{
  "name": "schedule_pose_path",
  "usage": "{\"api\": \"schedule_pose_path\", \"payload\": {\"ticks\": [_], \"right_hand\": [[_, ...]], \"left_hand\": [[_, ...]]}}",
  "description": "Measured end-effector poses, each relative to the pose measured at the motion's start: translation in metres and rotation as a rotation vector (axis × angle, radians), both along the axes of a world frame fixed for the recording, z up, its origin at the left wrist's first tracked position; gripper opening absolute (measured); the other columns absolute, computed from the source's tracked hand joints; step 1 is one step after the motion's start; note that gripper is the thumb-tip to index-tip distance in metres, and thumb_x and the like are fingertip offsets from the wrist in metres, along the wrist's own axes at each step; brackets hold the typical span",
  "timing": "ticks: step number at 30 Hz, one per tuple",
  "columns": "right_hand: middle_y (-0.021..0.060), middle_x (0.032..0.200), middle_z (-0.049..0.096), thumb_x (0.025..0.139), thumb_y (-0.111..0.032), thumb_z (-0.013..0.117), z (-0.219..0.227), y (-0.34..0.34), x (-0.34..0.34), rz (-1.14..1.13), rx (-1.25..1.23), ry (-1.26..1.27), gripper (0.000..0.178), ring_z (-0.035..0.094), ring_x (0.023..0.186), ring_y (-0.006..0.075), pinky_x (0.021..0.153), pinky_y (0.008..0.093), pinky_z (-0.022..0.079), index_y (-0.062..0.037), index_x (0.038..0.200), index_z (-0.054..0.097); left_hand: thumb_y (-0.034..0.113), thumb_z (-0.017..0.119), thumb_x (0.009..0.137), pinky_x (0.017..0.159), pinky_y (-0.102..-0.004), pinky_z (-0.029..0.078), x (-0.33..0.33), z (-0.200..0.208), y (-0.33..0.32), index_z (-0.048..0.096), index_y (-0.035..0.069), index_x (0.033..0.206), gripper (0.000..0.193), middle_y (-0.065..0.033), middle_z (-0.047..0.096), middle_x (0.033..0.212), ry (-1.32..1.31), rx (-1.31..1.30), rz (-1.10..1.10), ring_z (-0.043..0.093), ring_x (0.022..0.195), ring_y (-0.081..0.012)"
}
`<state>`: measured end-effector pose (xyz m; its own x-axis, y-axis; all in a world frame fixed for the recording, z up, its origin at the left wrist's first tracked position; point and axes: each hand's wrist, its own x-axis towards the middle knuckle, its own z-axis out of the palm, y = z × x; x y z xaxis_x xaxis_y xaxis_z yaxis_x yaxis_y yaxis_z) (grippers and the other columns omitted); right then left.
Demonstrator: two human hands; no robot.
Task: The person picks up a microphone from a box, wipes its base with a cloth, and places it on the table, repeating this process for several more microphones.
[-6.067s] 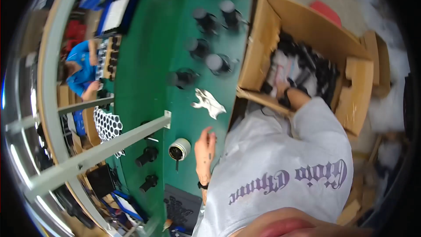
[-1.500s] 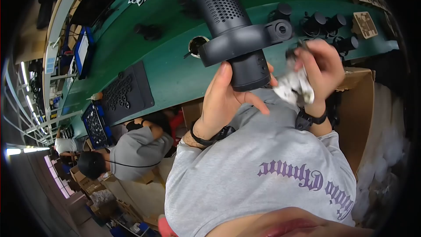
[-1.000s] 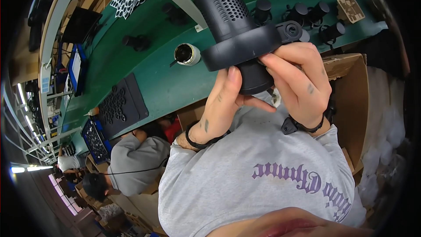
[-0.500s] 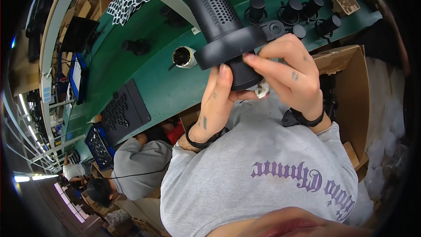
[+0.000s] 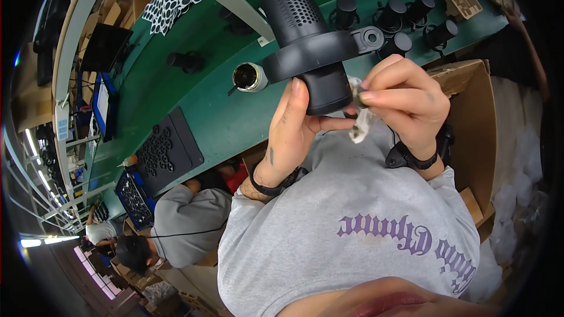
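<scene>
My left hand (image 5: 289,126) is closed round the lower end of a large black microphone (image 5: 292,20), thumb on its near side. A perforated barrel points up and away to the left, and a thick ring with a side bracket surrounds the body. Just right of that lower end, the fingers of my right hand (image 5: 405,97) are pinched on a crumpled whitish cloth (image 5: 363,126) with dark stains. Part of the cloth hangs below those fingers, close to my left fingertips. An open tin (image 5: 249,76) with dark contents and a thin stick stands on the bench beyond my left hand.
Several black microphones (image 5: 392,14) stand on the green bench (image 5: 226,123) at the far right, near a cardboard tray (image 5: 462,1). A dark mat (image 5: 176,141) bears small black rings. A metal post (image 5: 235,3) crosses behind. An open carton (image 5: 479,141) is at my right; a co-worker (image 5: 191,223) sits left.
My right hand has come off the microphone, moving right and slightly down, and now pinches the cloth beside it. The microphone has shifted slightly; my left hand still grips it.
</scene>
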<state>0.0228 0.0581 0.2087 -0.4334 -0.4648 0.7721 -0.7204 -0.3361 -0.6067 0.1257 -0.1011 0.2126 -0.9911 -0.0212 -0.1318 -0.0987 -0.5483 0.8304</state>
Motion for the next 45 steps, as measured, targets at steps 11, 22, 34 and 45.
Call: {"api": "schedule_pose_path", "payload": {"ticks": [11,22,34,45], "right_hand": [[0.0143,0.087,0.066,0.073,0.009,0.068,0.002,-0.003,0.010,0.136,-0.022,-0.845,0.036,0.066,0.077,0.0164,0.068,0.0244,0.054,0.0058,0.107,0.057],[0.0068,0.082,0.064,0.078,0.006,0.063,0.012,-0.015,0.020,0.066,0.105,-0.820,0.017,0.062,0.068,0.0113,0.060,0.0217,0.050,0.0005,0.094,0.068],[0.0102,0.092,0.058,0.070,0.006,0.063,-0.009,-0.014,-0.001,-0.362,0.243,0.097,0.034,0.059,0.073,0.0196,0.056,0.0264,0.051,-0.0015,0.104,0.066],[0.0079,0.091,0.055,0.060,0.006,0.066,-0.016,-0.020,0.007,-0.427,0.228,0.213,0.056,0.055,0.075,0.0231,0.054,0.0300,0.047,-0.0006,0.115,0.060]], "left_hand": [[0.044,0.021,0.100,0.080,-0.0424,0.057,-0.004,0.000,-0.004,0.034,-0.001,0.130,0.055,-0.0176,0.054,0.115,0.015,0.111,-0.044,0.059,0.098,-0.0244],[0.046,0.026,0.099,0.081,-0.0414,0.057,-0.003,-0.001,-0.005,0.032,-0.002,0.128,0.056,-0.0183,0.053,0.115,0.010,-0.019,-0.029,0.059,0.099,-0.0249],[0.038,0.026,0.101,0.087,-0.0465,0.053,-0.020,-0.016,0.004,0.033,-0.002,0.132,0.051,-0.0177,0.045,0.127,-0.071,-0.090,0.041,0.051,0.115,-0.0288],[0.040,0.036,0.099,0.076,-0.0340,0.056,-0.021,-0.040,0.002,0.037,0.002,0.133,0.051,-0.0131,0.050,0.124,0.019,-0.218,0.152,0.056,0.108,-0.0226]]}}
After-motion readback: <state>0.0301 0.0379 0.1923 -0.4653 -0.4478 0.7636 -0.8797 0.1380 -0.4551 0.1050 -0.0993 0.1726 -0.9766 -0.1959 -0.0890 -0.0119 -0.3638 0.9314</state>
